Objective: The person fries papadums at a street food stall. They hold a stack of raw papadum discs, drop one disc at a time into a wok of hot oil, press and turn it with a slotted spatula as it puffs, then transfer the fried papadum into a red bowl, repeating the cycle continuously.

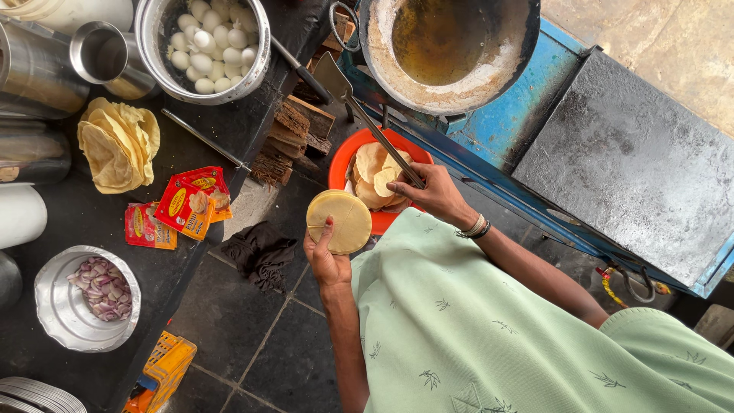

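A dark tiled floor is lying between a black counter (84,229) and a blue stove stand (505,122). The left hand (325,260) is gripping a round papad (340,222) by its edge, just beside an orange plate (340,168) of fried ones. The right hand (436,191) is closing around a spatula (367,122) handle, its blade near the wok (447,53).

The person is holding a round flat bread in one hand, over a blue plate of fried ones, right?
Not quite: the head view shows the plate is orange-red, not blue. The left hand does hold the round flat bread beside it, and fried breads lie on it.
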